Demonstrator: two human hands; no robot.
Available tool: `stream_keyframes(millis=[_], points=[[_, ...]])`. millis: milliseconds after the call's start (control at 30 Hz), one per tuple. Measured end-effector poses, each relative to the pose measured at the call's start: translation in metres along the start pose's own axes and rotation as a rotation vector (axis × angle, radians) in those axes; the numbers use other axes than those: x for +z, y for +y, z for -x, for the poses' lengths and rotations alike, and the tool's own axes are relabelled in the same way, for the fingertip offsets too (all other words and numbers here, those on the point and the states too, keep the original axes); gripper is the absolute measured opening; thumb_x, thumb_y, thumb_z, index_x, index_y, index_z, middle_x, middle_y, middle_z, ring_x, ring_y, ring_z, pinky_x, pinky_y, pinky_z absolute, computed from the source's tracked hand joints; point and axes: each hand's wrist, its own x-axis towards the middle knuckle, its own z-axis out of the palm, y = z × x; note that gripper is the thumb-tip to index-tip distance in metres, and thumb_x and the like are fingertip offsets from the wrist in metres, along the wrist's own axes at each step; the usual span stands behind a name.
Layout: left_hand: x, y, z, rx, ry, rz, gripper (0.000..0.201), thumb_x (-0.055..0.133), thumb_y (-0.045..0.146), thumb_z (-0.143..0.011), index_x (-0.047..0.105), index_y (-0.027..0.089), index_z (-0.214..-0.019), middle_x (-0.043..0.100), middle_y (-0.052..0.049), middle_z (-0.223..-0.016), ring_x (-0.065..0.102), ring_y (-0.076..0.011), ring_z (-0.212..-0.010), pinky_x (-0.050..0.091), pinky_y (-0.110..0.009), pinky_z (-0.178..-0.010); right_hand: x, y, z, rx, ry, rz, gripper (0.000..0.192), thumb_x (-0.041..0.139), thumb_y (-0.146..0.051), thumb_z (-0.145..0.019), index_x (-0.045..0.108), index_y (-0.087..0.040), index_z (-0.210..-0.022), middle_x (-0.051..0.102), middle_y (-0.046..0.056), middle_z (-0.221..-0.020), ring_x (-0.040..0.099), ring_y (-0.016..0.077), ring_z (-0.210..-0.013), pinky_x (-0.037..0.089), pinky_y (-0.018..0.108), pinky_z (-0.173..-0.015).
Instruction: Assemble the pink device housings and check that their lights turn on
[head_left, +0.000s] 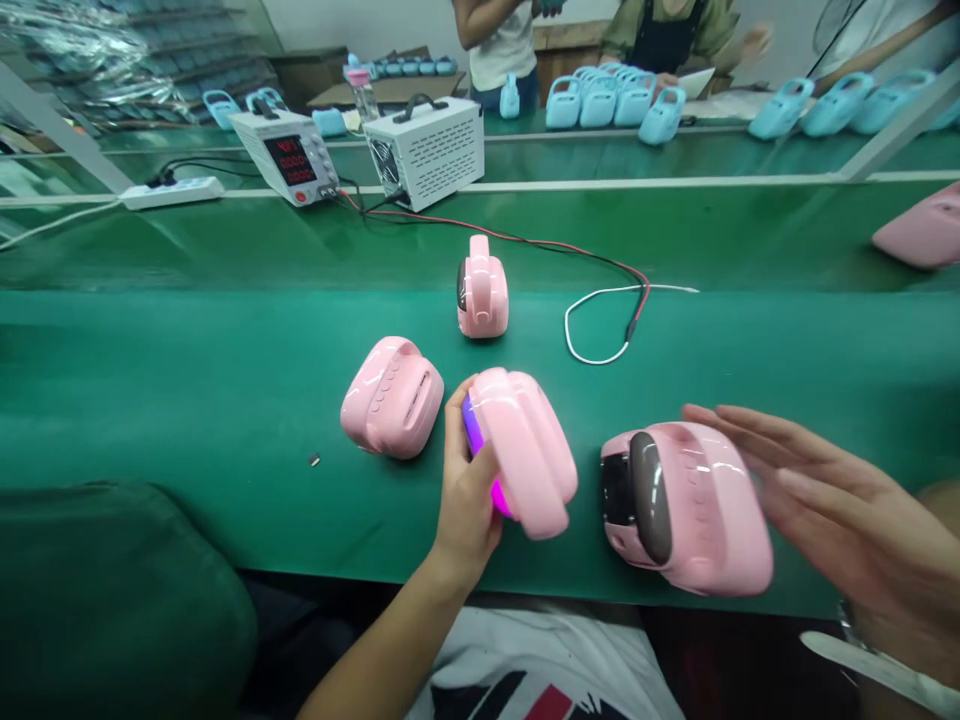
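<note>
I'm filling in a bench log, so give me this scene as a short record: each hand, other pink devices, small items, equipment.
Left hand: grips the lit pink device, glowing purple and magenta
Right hand: open beside the right pink device; contact unclear
Other pink devices: left pink device, rear pink device, cut-off pink device at right edge
Small item: tiny dark piece on green table
Equipment: unit with red digits, white vented box

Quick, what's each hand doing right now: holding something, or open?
Left hand: closed, holding the glowing pink device.
Right hand: open, beside the unlit pink device nearest it; whether they touch can't be told.
</note>
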Motion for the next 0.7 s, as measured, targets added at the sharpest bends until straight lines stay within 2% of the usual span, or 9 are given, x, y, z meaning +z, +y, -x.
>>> stream_keyframes(millis=[67, 133, 200, 233, 333, 467, 567, 633, 700], points=[[0.020, 0.003, -0.006, 0.023, -0.024, -0.047, 0.068, 0.084, 0.039, -0.068, 0.055, 0.024, -0.127, 0.063, -0.006, -0.127, 0.061, -0.0250, -0.118, 0.053, -0.031, -0.094, 0.013, -0.022, 0.005, -0.152, 0.092, 0.116, 0.032, 0.079, -0.051, -0.078, 0.079, -0.038, -0.106, 0.074, 0.003, -0.126, 0.068, 0.0285, -0.119, 0.063, 0.029, -0.087], [0.041, 0.006, -0.016, 0.058, -0.047, -0.090, 0.070, 0.084, 0.040, -0.068, 0.051, 0.024, -0.128, 0.061, -0.006, -0.129, 0.059, -0.0258, -0.122, 0.050, -0.034, -0.100, 0.034, -0.050, 0.005, -0.309, 0.089, 0.283, 0.030, 0.078, -0.053, -0.079, 0.079, -0.036, -0.104, 0.078, 0.003, -0.109, 0.073, 0.0247, -0.094, 0.063, 0.029, -0.073], [0.060, 0.006, -0.026, 0.117, -0.083, -0.100, 0.076, 0.087, 0.040, -0.064, 0.049, 0.024, -0.127, 0.059, -0.007, -0.130, 0.059, -0.0269, -0.123, 0.048, -0.036, -0.104, 0.058, -0.078, -0.003, -0.396, -0.040, 0.389, 0.036, 0.081, -0.054, -0.075, 0.078, -0.031, -0.102, 0.077, 0.004, -0.092, 0.068, 0.0197, -0.069, 0.059, 0.028, -0.058], [0.067, 0.006, -0.031, 0.140, -0.110, -0.086, 0.078, 0.088, 0.041, -0.064, 0.048, 0.023, -0.128, 0.059, -0.008, -0.131, 0.059, -0.0277, -0.123, 0.048, -0.037, -0.105, 0.069, -0.090, -0.010, -0.397, -0.117, 0.393, 0.038, 0.083, -0.053, -0.073, 0.077, -0.028, -0.100, 0.076, 0.005, -0.087, 0.066, 0.0188, -0.064, 0.057, 0.028, -0.054], [0.080, 0.000, -0.044, 0.148, -0.162, 0.018, 0.072, 0.079, 0.046, -0.073, 0.047, 0.022, -0.133, 0.055, -0.011, -0.138, 0.054, -0.0303, -0.132, 0.044, -0.039, -0.110, 0.085, -0.112, -0.039, -0.308, -0.324, 0.297, 0.039, 0.085, -0.050, -0.070, 0.074, -0.021, -0.094, 0.075, 0.006, -0.080, 0.068, 0.0199, -0.066, 0.055, 0.028, -0.056], [0.079, -0.016, -0.055, 0.045, -0.208, 0.141, 0.071, 0.069, 0.042, -0.081, 0.040, 0.026, -0.144, 0.048, -0.009, -0.152, 0.048, -0.0311, -0.140, 0.044, -0.040, -0.110, 0.072, -0.119, -0.081, -0.230, -0.389, 0.262, 0.050, 0.086, -0.055, -0.065, 0.074, -0.015, -0.093, 0.070, 0.005, -0.065, 0.059, 0.0137, -0.053, 0.038, 0.022, -0.045], [0.076, -0.025, -0.056, -0.054, -0.259, 0.182, 0.091, 0.074, 0.043, -0.076, 0.029, 0.029, -0.154, 0.048, -0.008, -0.155, 0.050, -0.0319, -0.139, 0.046, -0.041, -0.107, 0.067, -0.118, -0.093, -0.245, -0.380, 0.320, 0.049, 0.082, -0.056, -0.068, 0.074, -0.013, -0.090, 0.066, 0.004, -0.060, 0.053, 0.0120, -0.049, 0.032, 0.022, -0.043], [0.073, -0.025, -0.055, -0.172, -0.325, 0.253, 0.108, 0.079, 0.053, -0.069, 0.022, 0.029, -0.158, 0.056, -0.011, -0.147, 0.056, -0.0364, -0.132, 0.049, -0.048, -0.103, 0.076, -0.113, -0.085, -0.325, -0.385, 0.432, 0.037, 0.077, -0.049, -0.075, 0.074, -0.014, -0.085, 0.065, 0.003, -0.060, 0.054, 0.0133, -0.050, 0.033, 0.023, -0.045], [0.069, -0.020, -0.054, -0.318, -0.410, 0.368, 0.117, 0.079, 0.068, -0.061, 0.028, 0.025, -0.157, 0.066, -0.015, -0.132, 0.062, -0.0423, -0.122, 0.051, -0.055, -0.098, 0.091, -0.102, -0.068, -0.508, -0.357, 0.623, 0.023, 0.070, -0.038, -0.083, 0.070, -0.016, -0.074, 0.061, 0.001, -0.057, 0.052, 0.0129, -0.049, 0.033, 0.024, -0.045]])
